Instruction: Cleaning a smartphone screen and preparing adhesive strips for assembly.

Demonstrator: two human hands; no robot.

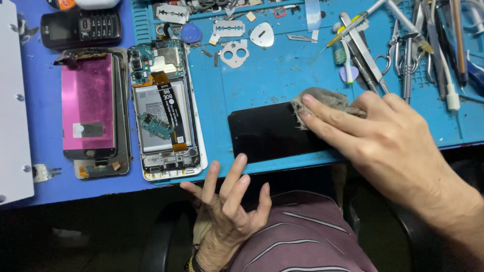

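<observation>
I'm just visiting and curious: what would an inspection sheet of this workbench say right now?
Surface: blue work mat, dusty, on a blue bench.
Job's things: black glass panel lying flat at the mat's front edge; grey cloth pressed on its right end.
Clutter: opened phone with battery and boards exposed; pink-tinted screen panel; black keypad phone; tweezers and scissors at top right; razor blades; small metal plates.
Grippers: right hand holds the cloth down on the panel; left hand open, fingers spread, touching the mat's front edge, holding nothing.
Cables: black flex ribbon across the battery.
Surroundings: white board at left; striped shirt below.
</observation>
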